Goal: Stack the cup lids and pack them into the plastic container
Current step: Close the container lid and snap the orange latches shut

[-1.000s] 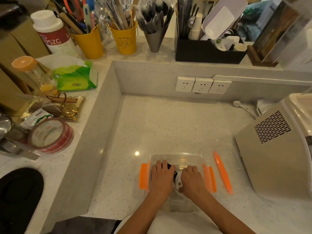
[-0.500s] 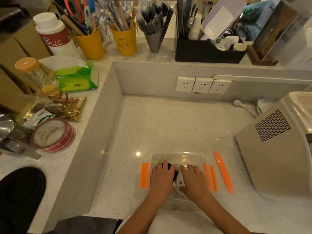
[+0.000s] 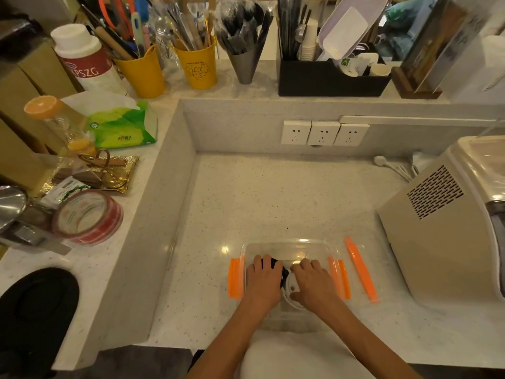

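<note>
Warm, moderately dim overhead lighting. A small specular glare spot sits on the speckled white stone countertop [image 3: 273, 203] beside the clear plastic container [image 3: 284, 246], whose rim also glints. Shadows are soft. Wide-angle distortion bends the frame edges. Focus is slightly soft throughout.

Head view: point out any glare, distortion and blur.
Head view: small lamp glare on the counter beside the clear container; wide-angle bending at the edges, as on the beige machine; warm, dim light; the cup lids are mostly hidden by hands.
</note>
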The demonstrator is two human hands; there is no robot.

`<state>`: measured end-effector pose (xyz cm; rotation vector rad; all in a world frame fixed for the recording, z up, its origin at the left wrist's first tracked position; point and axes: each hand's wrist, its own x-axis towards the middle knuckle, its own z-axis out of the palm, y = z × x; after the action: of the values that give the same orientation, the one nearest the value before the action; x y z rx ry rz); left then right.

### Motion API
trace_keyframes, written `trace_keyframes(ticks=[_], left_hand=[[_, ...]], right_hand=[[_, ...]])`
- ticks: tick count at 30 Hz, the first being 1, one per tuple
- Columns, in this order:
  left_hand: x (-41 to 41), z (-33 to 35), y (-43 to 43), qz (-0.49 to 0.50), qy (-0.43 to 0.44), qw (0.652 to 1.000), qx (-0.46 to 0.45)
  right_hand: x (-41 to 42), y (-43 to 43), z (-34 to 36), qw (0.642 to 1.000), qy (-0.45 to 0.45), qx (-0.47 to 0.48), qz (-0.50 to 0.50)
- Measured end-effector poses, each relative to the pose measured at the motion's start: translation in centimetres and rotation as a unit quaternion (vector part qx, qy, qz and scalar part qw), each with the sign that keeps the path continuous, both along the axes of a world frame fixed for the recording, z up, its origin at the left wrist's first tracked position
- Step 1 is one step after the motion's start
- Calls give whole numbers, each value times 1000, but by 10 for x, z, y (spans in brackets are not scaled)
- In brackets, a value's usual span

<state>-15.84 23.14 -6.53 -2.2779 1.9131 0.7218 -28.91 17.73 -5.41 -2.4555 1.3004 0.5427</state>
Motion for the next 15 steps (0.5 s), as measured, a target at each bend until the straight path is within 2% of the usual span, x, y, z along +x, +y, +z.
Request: trace_keyframes(ticks=[3, 5, 6, 9, 11, 13, 15], left_hand=[[1, 12, 2, 27, 81, 996, -19], [7, 26, 9, 71, 179, 973, -125], [11, 34, 14, 91, 200, 958, -182], [26, 40, 31, 146, 162, 922, -319], [38, 35, 38, 198, 151, 917, -313], [47, 28, 42, 233, 214, 914, -255], [52, 22, 44, 222, 272, 910, -219]], right_hand=[[-7, 3, 9, 997, -60, -2, -37], [-15, 5, 19, 981, -167, -38, -95], [-20, 7, 26, 964, -218, -71, -134], [-37, 14, 39, 907, -298, -171, -243], [-50, 18, 41, 888, -311, -137, -310], [-59, 20, 38, 856, -353, -27, -377], [-63, 23, 37, 832, -370, 27, -412]])
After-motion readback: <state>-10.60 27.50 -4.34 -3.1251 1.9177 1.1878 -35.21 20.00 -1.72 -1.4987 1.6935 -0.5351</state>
